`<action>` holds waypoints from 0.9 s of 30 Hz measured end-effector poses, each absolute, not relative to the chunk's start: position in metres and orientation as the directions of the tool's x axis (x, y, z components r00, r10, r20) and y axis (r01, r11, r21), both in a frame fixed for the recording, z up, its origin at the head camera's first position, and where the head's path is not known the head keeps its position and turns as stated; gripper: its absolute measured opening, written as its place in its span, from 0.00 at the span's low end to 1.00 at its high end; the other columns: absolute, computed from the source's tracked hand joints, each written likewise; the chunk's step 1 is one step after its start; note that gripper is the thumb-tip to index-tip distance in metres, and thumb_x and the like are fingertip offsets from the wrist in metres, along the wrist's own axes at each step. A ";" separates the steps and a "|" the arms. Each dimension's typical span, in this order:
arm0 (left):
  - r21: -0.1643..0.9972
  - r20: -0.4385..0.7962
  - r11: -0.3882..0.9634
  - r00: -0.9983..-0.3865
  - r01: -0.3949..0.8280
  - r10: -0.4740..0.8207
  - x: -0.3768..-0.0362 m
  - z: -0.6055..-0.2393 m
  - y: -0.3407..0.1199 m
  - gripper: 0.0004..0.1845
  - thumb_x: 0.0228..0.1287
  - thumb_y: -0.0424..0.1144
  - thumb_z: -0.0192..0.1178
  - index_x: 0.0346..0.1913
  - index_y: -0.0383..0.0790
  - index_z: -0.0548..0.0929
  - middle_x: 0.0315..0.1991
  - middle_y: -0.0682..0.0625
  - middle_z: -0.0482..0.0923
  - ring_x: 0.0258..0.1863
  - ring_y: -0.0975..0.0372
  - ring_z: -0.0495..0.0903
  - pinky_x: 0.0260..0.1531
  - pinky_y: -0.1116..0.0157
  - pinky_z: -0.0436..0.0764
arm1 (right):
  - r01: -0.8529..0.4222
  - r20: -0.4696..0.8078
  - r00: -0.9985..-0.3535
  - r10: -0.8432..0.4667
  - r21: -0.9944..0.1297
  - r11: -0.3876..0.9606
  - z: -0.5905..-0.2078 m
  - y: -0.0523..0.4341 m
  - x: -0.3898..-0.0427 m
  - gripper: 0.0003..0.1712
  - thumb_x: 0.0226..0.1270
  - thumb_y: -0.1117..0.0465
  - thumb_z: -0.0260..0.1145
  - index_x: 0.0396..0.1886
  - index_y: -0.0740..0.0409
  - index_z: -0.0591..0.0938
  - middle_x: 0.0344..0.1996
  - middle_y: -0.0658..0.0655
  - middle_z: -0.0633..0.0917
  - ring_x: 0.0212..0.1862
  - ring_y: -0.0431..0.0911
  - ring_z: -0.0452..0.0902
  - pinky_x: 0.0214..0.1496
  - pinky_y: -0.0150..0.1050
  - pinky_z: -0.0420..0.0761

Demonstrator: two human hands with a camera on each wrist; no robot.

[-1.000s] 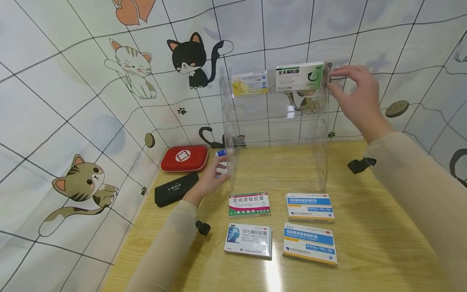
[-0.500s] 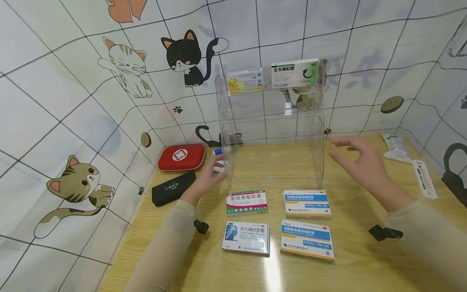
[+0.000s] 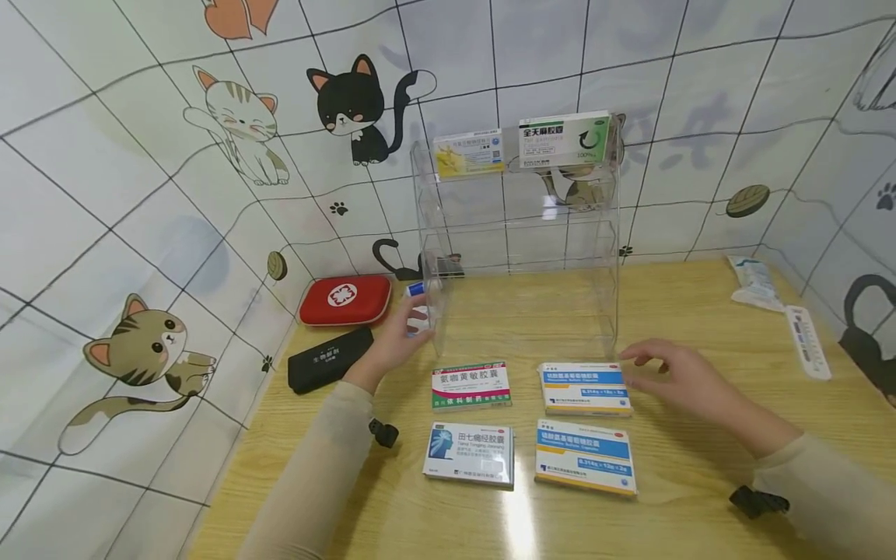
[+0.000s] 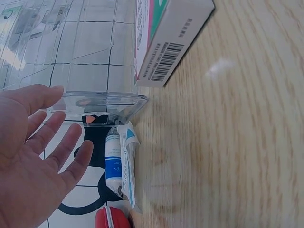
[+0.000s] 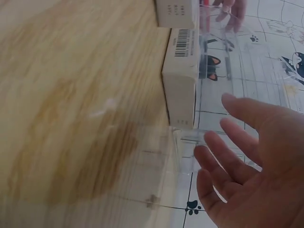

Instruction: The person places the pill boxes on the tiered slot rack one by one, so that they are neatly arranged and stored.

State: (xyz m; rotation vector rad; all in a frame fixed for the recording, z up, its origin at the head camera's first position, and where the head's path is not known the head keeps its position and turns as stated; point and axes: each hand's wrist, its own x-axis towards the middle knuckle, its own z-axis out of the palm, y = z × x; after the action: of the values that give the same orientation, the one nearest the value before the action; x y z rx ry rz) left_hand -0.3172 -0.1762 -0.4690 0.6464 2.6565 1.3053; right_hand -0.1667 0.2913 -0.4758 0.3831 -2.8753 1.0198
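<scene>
The blue-and-white box [image 3: 586, 389] lies flat on the table [image 3: 700, 311], just in front of the clear rack [image 3: 521, 249], and is approached by the right hand [image 3: 672, 377], fingers loosely spread, nothing gripped. The rack's left edge is steadied by the left hand [image 3: 395, 342], fingers straight. Two boxes [image 3: 525, 144] are held on the top shelf; lower shelves are seen bare.

Right hand [image 3: 675, 377]: lowered from the green box [image 3: 564, 140] on the clear rack's [image 3: 518, 249] top shelf to the table, fingers now spread at the upper blue-striped box [image 3: 585, 388].
</scene>
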 end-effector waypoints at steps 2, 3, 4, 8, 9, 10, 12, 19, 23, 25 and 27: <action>0.776 0.085 0.541 -0.904 0.324 0.420 -0.318 -0.468 -0.176 0.35 0.71 0.33 0.64 0.77 0.44 0.62 0.74 0.42 0.67 0.66 0.49 0.74 0.66 0.46 0.78 | -0.237 0.098 -0.969 -0.226 -0.625 0.744 -0.480 0.292 -0.165 0.24 0.65 0.51 0.76 0.59 0.53 0.84 0.53 0.59 0.86 0.40 0.48 0.80 0.31 0.35 0.78; 0.774 0.086 0.543 -0.904 0.326 0.419 -0.318 -0.468 -0.176 0.35 0.71 0.33 0.65 0.77 0.44 0.62 0.74 0.42 0.67 0.66 0.49 0.75 0.66 0.46 0.78 | -0.232 0.081 -0.969 -0.234 -0.628 0.743 -0.482 0.293 -0.165 0.27 0.65 0.48 0.76 0.60 0.53 0.84 0.53 0.59 0.86 0.39 0.47 0.79 0.29 0.34 0.76; 0.776 0.087 0.540 -0.904 0.326 0.420 -0.319 -0.467 -0.176 0.35 0.71 0.33 0.65 0.77 0.44 0.63 0.74 0.42 0.67 0.66 0.49 0.74 0.66 0.46 0.78 | -0.227 0.066 -0.968 -0.241 -0.631 0.742 -0.483 0.293 -0.164 0.29 0.63 0.46 0.77 0.61 0.52 0.83 0.53 0.59 0.86 0.40 0.47 0.79 0.29 0.34 0.75; 0.779 0.083 0.537 -0.902 0.324 0.424 -0.319 -0.468 -0.175 0.36 0.71 0.33 0.65 0.77 0.44 0.62 0.74 0.44 0.67 0.66 0.49 0.74 0.66 0.46 0.78 | -0.251 0.059 -0.961 -0.271 -0.605 0.756 -0.487 0.296 -0.165 0.35 0.59 0.42 0.78 0.63 0.51 0.83 0.57 0.57 0.86 0.50 0.48 0.79 0.41 0.39 0.79; 0.782 0.079 0.536 -0.903 0.319 0.423 -0.319 -0.468 -0.175 0.35 0.71 0.33 0.65 0.77 0.45 0.63 0.74 0.43 0.67 0.66 0.49 0.74 0.66 0.46 0.78 | -0.252 0.059 -0.960 -0.273 -0.601 0.758 -0.488 0.297 -0.165 0.36 0.58 0.42 0.79 0.63 0.51 0.83 0.57 0.56 0.86 0.50 0.48 0.80 0.45 0.42 0.80; 0.785 0.075 0.533 -0.903 0.315 0.423 -0.319 -0.468 -0.175 0.35 0.71 0.34 0.65 0.77 0.45 0.63 0.74 0.43 0.67 0.67 0.48 0.74 0.66 0.46 0.78 | -0.254 0.055 -0.959 -0.277 -0.601 0.758 -0.488 0.297 -0.165 0.37 0.57 0.42 0.79 0.63 0.51 0.82 0.57 0.55 0.86 0.51 0.49 0.79 0.48 0.44 0.81; 0.786 0.069 0.537 -0.906 0.307 0.418 -0.319 -0.468 -0.175 0.35 0.71 0.34 0.65 0.76 0.47 0.63 0.74 0.43 0.67 0.67 0.49 0.73 0.67 0.45 0.77 | -0.251 0.045 -0.958 -0.282 -0.606 0.755 -0.489 0.298 -0.166 0.38 0.57 0.42 0.80 0.65 0.52 0.82 0.56 0.53 0.87 0.51 0.49 0.79 0.51 0.47 0.81; 0.783 0.074 0.540 -0.908 0.308 0.412 -0.318 -0.469 -0.179 0.34 0.71 0.35 0.66 0.76 0.49 0.64 0.73 0.46 0.69 0.66 0.50 0.74 0.66 0.46 0.78 | -0.206 0.012 -0.967 -0.253 -0.620 0.757 -0.487 0.293 -0.168 0.39 0.51 0.42 0.83 0.62 0.51 0.82 0.52 0.53 0.86 0.51 0.49 0.79 0.50 0.48 0.81; 0.783 0.081 0.537 -0.908 0.313 0.411 -0.319 -0.469 -0.177 0.34 0.71 0.35 0.66 0.76 0.48 0.64 0.72 0.48 0.69 0.66 0.50 0.75 0.66 0.47 0.79 | -0.178 0.007 -0.974 -0.227 -0.644 0.744 -0.484 0.291 -0.167 0.39 0.48 0.44 0.85 0.59 0.50 0.81 0.50 0.54 0.86 0.51 0.51 0.80 0.50 0.48 0.83; 0.786 0.080 0.534 -0.908 0.310 0.411 -0.319 -0.469 -0.177 0.34 0.71 0.35 0.66 0.76 0.48 0.64 0.73 0.47 0.69 0.66 0.50 0.74 0.66 0.46 0.78 | -0.158 -0.008 -0.975 -0.222 -0.675 0.720 -0.484 0.291 -0.166 0.39 0.48 0.47 0.85 0.59 0.51 0.80 0.51 0.55 0.86 0.52 0.52 0.82 0.51 0.47 0.86; 0.790 0.076 0.531 -0.909 0.306 0.410 -0.319 -0.470 -0.177 0.35 0.71 0.35 0.66 0.76 0.47 0.64 0.73 0.45 0.68 0.66 0.49 0.74 0.67 0.46 0.78 | -0.129 -0.026 -0.978 -0.209 -0.708 0.694 -0.485 0.290 -0.166 0.37 0.50 0.50 0.85 0.60 0.53 0.80 0.52 0.57 0.87 0.53 0.53 0.85 0.49 0.42 0.88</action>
State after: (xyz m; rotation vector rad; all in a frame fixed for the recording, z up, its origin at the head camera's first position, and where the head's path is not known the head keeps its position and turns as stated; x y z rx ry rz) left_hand -0.3194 -0.1773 -0.4700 0.6211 2.6432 1.3279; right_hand -0.1656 0.2903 -0.4846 0.2987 -2.9872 1.2354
